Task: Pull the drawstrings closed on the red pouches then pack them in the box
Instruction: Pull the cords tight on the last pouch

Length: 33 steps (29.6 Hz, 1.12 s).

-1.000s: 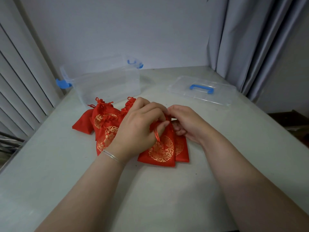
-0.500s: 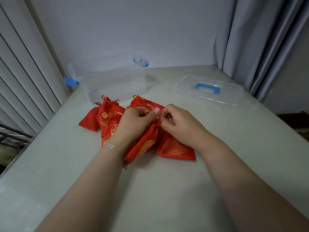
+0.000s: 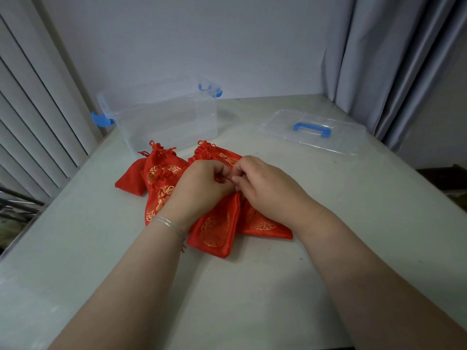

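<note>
Several red pouches with gold patterns lie in a heap on the pale table [image 3: 328, 223]. One red pouch [image 3: 214, 231] hangs tilted from my hands, its bottom corner towards me. My left hand [image 3: 199, 188] and my right hand [image 3: 262, 185] meet over its mouth, and their fingertips pinch its red drawstring [image 3: 225, 178] between them. The pouch's mouth is hidden behind my fingers. Another pouch [image 3: 262, 223] lies flat under my right wrist. Behind the heap stands the clear plastic box [image 3: 164, 117] with blue latches, open and empty.
The box's clear lid [image 3: 313, 131] with a blue handle lies flat at the back right. White blinds line the left side and grey curtains hang at the right. The table's left edge runs near the blinds.
The pouch has turned from flat under my hands to hanging tilted with its mouth gathered. Both hands have drawn close together at the cord. The view has shifted slightly.
</note>
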Tool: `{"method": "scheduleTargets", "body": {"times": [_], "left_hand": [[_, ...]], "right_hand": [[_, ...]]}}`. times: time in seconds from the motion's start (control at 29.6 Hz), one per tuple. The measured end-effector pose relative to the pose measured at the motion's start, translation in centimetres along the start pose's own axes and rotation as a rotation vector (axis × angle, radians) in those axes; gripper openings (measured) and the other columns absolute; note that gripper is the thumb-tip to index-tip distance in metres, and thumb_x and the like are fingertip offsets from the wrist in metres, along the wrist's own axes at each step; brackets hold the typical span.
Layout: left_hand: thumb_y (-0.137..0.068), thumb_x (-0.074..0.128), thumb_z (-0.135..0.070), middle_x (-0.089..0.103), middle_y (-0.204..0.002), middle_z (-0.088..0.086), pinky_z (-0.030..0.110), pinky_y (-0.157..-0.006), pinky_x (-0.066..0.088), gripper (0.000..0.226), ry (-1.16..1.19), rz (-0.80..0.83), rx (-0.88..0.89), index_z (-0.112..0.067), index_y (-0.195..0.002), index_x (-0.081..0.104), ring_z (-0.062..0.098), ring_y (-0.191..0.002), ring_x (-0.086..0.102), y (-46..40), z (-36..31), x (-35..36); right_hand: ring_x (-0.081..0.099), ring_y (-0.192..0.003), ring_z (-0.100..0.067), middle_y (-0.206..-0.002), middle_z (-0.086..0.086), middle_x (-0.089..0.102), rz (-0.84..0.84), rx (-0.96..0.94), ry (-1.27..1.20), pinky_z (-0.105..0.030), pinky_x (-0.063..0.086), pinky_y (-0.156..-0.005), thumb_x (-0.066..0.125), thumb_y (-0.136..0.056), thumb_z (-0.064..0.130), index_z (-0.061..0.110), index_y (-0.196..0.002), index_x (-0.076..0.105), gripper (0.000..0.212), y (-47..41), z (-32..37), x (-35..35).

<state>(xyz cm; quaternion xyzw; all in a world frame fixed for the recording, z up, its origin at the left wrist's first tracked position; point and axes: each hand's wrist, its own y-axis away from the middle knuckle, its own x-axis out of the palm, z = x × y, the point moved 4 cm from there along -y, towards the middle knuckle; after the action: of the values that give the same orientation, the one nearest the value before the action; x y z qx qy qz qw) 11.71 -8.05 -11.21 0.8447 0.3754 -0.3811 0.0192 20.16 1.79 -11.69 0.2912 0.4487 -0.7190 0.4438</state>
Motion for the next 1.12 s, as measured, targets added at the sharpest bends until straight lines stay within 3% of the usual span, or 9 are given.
{"method": "scheduleTargets", "body": {"times": [0.07, 0.17, 0.27, 0.47, 0.61, 0.81, 0.95, 1.01, 1.12], "left_hand": [[-0.076, 0.076, -0.020, 0.062, -0.065, -0.011, 0.009, -0.055, 0.038, 0.018, -0.019, -0.035, 0.003, -0.029, -0.067, 0.063, -0.004, -0.058, 0.053, 0.0, 0.1, 0.0], [-0.077, 0.077, -0.019, 0.062, -0.063, -0.012, 0.010, -0.057, 0.039, 0.015, 0.099, -0.043, -0.013, -0.026, -0.068, 0.066, -0.004, -0.057, 0.051, 0.0, 0.0, 0.2], [-0.080, 0.074, -0.014, 0.067, -0.070, -0.007, 0.019, -0.064, 0.046, 0.008, 0.284, -0.028, -0.031, -0.019, -0.075, 0.070, 0.003, -0.063, 0.058, 0.0, -0.2, -0.1], [-0.080, 0.073, -0.011, 0.074, -0.081, 0.003, 0.021, -0.072, 0.054, 0.005, 0.435, -0.056, -0.074, -0.013, -0.085, 0.076, 0.010, -0.076, 0.068, 0.1, 0.2, -0.7], [-0.077, 0.076, -0.012, 0.075, -0.084, 0.002, 0.020, -0.077, 0.055, 0.010, 0.442, -0.093, -0.128, -0.013, -0.087, 0.076, 0.012, -0.083, 0.069, 0.1, 0.6, -0.8], [-0.074, 0.077, -0.005, 0.073, -0.077, -0.002, 0.012, -0.067, 0.049, 0.011, 0.517, -0.037, -0.201, -0.014, -0.079, 0.074, 0.003, -0.073, 0.065, 0.1, 0.9, -0.7], [-0.076, 0.076, -0.004, 0.071, -0.079, 0.012, 0.024, -0.071, 0.051, 0.009, 0.504, -0.017, -0.155, -0.011, -0.080, 0.072, 0.012, -0.072, 0.064, 0.2, 0.6, -0.9], [-0.077, 0.074, -0.004, 0.068, -0.084, 0.021, 0.030, -0.073, 0.050, 0.009, 0.501, 0.017, -0.115, -0.011, -0.080, 0.071, 0.018, -0.074, 0.061, 0.2, 0.2, -0.7], [-0.078, 0.073, -0.003, 0.070, -0.079, 0.006, 0.025, -0.070, 0.051, 0.012, 0.457, 0.026, -0.020, -0.014, -0.079, 0.070, 0.012, -0.074, 0.062, 0.2, -0.3, -0.6]], "right_hand": [[0.056, -0.085, -0.014, -0.093, 0.006, 0.052, -0.056, -0.020, -0.074, -0.036, 0.046, -0.076, 0.049, -0.094, 0.018, 0.020, -0.092, 0.050, 0.003, -0.1, -0.2, 0.1], [0.054, -0.073, 0.007, -0.090, 0.009, 0.054, -0.058, 0.078, -0.424, -0.018, 0.040, -0.072, 0.042, -0.098, 0.013, 0.017, -0.110, 0.048, 0.014, -0.2, -1.1, -0.1], [0.051, -0.063, 0.002, -0.080, 0.010, 0.056, 0.060, 0.157, -0.437, -0.023, 0.041, -0.068, 0.039, -0.100, 0.017, 0.025, -0.127, 0.042, 0.029, -0.1, -2.1, 0.2], [0.054, -0.066, -0.002, -0.072, 0.009, 0.059, -0.073, 0.227, -0.240, -0.023, 0.041, -0.061, 0.057, -0.092, 0.034, 0.026, -0.089, 0.056, 0.009, 0.0, -2.4, -1.1], [0.053, -0.069, -0.010, -0.074, 0.007, 0.058, -0.078, 0.112, -0.142, -0.033, 0.043, -0.065, 0.054, -0.093, 0.032, 0.021, -0.087, 0.055, 0.012, 0.1, -0.9, -1.8], [0.049, -0.073, 0.001, -0.095, 0.010, 0.049, 0.030, 0.052, -0.116, -0.028, 0.043, -0.072, 0.060, -0.089, 0.032, 0.026, -0.084, 0.059, 0.008, 0.1, -0.8, -1.5], [0.047, -0.071, 0.017, -0.101, 0.013, 0.050, -0.070, 0.106, -0.243, -0.007, 0.034, -0.068, 0.051, -0.096, 0.022, 0.025, -0.109, 0.059, 0.016, 0.1, -1.0, -2.1], [0.050, -0.067, 0.016, -0.088, 0.016, 0.053, -0.013, 0.141, -0.385, -0.003, 0.038, -0.064, 0.046, -0.097, 0.011, 0.022, -0.122, 0.056, 0.029, 0.0, -0.8, -1.8], [0.056, -0.065, -0.003, -0.083, -0.001, 0.066, 0.107, 0.230, -0.450, -0.025, 0.052, -0.068, 0.051, -0.095, 0.011, 0.020, -0.113, 0.062, 0.023, 0.0, -1.2, -0.9]]}}
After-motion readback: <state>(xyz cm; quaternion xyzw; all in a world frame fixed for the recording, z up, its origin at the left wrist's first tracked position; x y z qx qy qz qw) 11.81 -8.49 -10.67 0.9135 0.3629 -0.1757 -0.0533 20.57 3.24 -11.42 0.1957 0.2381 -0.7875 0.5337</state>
